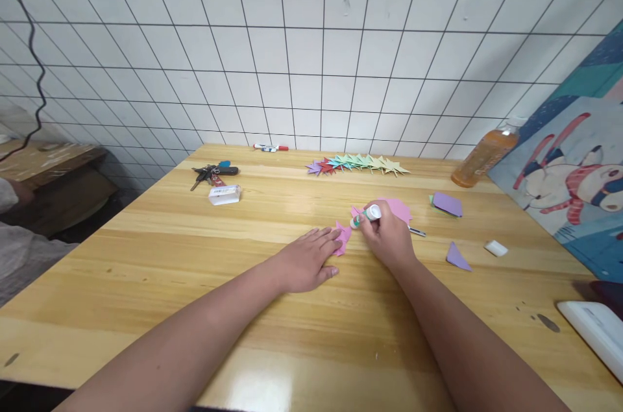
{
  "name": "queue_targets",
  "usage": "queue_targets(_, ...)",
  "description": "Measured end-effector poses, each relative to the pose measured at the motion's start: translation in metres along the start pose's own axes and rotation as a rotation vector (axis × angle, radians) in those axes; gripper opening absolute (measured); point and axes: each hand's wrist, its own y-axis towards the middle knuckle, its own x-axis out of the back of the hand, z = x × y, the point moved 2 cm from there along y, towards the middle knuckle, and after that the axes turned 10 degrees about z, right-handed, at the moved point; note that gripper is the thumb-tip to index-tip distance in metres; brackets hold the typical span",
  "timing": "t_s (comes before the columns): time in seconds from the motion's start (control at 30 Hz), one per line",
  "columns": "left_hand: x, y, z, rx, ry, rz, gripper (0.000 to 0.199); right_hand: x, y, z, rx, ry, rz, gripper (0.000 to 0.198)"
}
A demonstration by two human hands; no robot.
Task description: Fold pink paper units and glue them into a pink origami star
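Note:
My left hand (307, 261) lies flat on the wooden table, its fingertips pressing down a small pink folded paper piece (343, 238). Fingers partly cover that piece. In my right hand (389, 237) is a white and green glue stick (366, 215), tilted with its lower end close to the pink piece's right edge. Whether it touches the paper I cannot tell. Behind the right hand lies more pink paper (400, 209), partly hidden. A thin pen-like tool (417, 231) sticks out beside that hand.
Along the back lie a marker (270, 148) and a row of coloured folded paper (357, 164). Keys (214, 172) and a small clear-white box (224, 194) are left. Rightward are a bottle (487, 152), purple paper (446, 204), a purple triangle (458, 257) and an eraser (496, 248). Another person's sleeve (29, 256) shows left.

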Motion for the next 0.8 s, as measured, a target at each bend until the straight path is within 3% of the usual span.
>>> queue_targets(0.33,0.0,0.0,-0.001,0.009,0.033,-0.003,0.065,-0.008,0.0,0.008,0.08,-0.185,0.15,0.021)
queue_targets(0.8,-0.001,0.001,0.0,-0.01,0.049,-0.021,0.063,-0.006,-0.004,0.014,0.166,-0.186,0.155,0.018)
